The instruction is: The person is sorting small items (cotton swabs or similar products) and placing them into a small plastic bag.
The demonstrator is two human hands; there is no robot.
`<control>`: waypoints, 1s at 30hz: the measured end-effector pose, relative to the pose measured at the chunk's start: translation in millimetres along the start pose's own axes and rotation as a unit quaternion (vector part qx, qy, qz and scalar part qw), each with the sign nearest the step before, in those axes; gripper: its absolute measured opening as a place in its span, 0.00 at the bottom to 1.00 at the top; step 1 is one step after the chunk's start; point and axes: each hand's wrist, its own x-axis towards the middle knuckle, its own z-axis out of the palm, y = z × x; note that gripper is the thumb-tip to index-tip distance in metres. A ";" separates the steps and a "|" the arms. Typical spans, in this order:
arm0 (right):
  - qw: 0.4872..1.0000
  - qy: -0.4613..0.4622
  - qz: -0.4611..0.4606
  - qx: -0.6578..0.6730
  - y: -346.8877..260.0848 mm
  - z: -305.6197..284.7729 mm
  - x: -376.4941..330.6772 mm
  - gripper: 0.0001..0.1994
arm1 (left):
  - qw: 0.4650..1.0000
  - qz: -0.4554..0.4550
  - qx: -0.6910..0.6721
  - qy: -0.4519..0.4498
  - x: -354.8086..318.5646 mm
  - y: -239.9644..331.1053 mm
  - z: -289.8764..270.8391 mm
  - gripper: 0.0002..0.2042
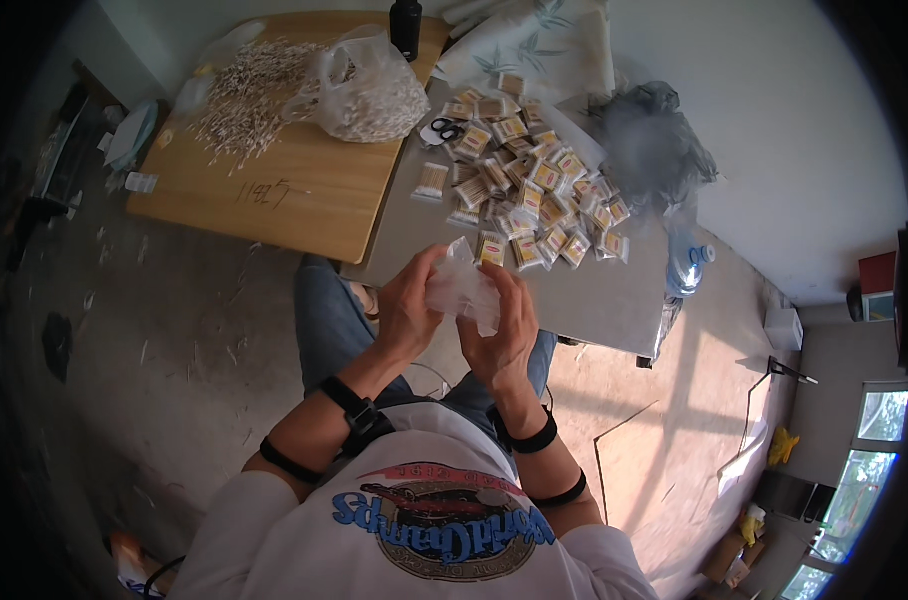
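Note:
My left hand (406,310) and my right hand (504,335) together hold a small clear plastic bag (461,285) in front of my chest, just before the near edge of the grey table (594,300). On that table lies a heap of several small filled packets with yellow labels (534,190). One separate packet of cotton swabs (431,181) lies to the left of the heap, near black-handled scissors (442,129).
A wooden board (294,190) at the left carries a loose pile of cotton swabs (244,85) and a clear bag full of them (374,95). A dark bottle (406,27), a grey plastic bag (654,140) and a water bottle (686,268) stand around. Concrete floor lies below.

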 end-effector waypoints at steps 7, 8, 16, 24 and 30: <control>0.991 0.033 -0.014 -0.131 17.5 6.0 1.0 0.22 | 0.998 -0.053 -0.003 0.043 10.5 4.8 -19.3 0.28; 0.991 0.036 -0.013 -0.130 18.0 5.0 1.3 0.22 | 0.999 -0.035 -0.004 0.039 12.2 9.1 -20.0 0.28; 0.991 0.067 -0.010 -0.117 4.5 -0.2 9.9 0.16 | 0.999 0.026 0.020 0.000 10.7 24.6 -22.4 0.25; 0.980 0.121 -0.026 -0.155 16.7 5.0 8.8 0.16 | 0.995 0.047 0.017 0.091 13.1 22.6 -17.8 0.18; 0.984 0.098 -0.056 -0.137 18.9 7.8 13.0 0.15 | 0.998 0.044 -0.018 0.048 16.3 26.8 -9.8 0.16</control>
